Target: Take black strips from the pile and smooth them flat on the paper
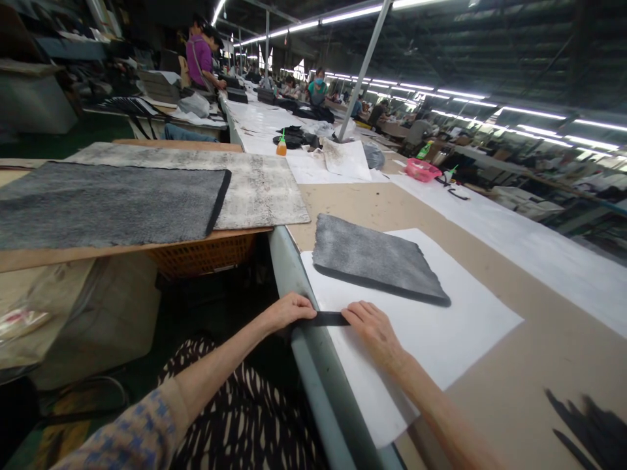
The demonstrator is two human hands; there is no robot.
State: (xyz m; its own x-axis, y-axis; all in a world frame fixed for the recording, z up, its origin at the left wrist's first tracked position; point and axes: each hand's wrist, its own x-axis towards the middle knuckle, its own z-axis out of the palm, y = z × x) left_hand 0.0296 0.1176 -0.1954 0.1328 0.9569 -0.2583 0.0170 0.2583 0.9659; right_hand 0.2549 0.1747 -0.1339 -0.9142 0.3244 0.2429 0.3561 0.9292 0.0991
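A short black strip stretches between my hands at the table's near edge, over a white sheet. My left hand pinches its left end. At the other end, the fingers of my right hand are closed on the strip. Just beyond them lies a grey fabric panel with a dark band along its near edge. To the left, a larger grey fabric piece with a black right edge rests on a speckled board.
An orange glue bottle and a pink basket stand farther up the table. Black strips lie at the lower right. A slanted metal pole rises from the table. A person in purple works at the far left.
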